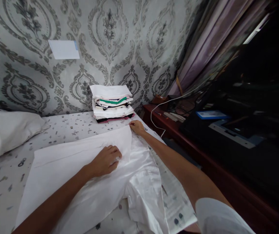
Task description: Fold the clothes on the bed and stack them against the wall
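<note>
A white shirt lies spread over the patterned bedsheet, one sleeve-like part crumpled toward the near right. Resting on the middle of the cloth, my left hand has its fingers curled in, with a small pinch of fabric between thumb and fingers. My right hand reaches to the far right corner of the shirt and pinches its edge. Just beyond that hand stands a stack of folded clothes, mostly white, with green, black and pink layers showing.
The bedsheet meets a wallpapered wall with a white paper on it. A bundled white cloth lies at left. On the right, a dark red table carries a white cable and a blue-edged object.
</note>
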Demonstrator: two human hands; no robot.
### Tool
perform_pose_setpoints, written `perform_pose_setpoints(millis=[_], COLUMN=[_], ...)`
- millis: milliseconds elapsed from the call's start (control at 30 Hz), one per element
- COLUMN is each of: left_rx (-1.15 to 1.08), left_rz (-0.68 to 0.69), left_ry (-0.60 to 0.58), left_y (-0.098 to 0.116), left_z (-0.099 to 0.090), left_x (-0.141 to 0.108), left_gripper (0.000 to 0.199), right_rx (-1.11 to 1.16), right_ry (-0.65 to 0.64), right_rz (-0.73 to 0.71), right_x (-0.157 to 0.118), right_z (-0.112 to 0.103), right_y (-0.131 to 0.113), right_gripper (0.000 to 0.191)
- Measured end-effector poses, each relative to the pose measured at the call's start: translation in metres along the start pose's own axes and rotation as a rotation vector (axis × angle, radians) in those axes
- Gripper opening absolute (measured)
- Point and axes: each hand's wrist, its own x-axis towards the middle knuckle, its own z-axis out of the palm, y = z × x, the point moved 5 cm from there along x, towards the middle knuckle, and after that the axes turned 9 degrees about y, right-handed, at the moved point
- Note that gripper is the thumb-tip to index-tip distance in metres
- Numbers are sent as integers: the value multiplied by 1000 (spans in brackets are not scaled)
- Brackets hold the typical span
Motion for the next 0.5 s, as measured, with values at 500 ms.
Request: perform_pose_setpoints(millis=[500], left_rx=[328], left_rz=[-30], left_ry=[-121], left_y=[9], left_z=[6], left_x=[21], left_gripper=[26], right_rx=[74], right_ry=[39], right_rz=[19], right_x=[-2], right_z=[-1], right_y=[6], right_gripper=[19])
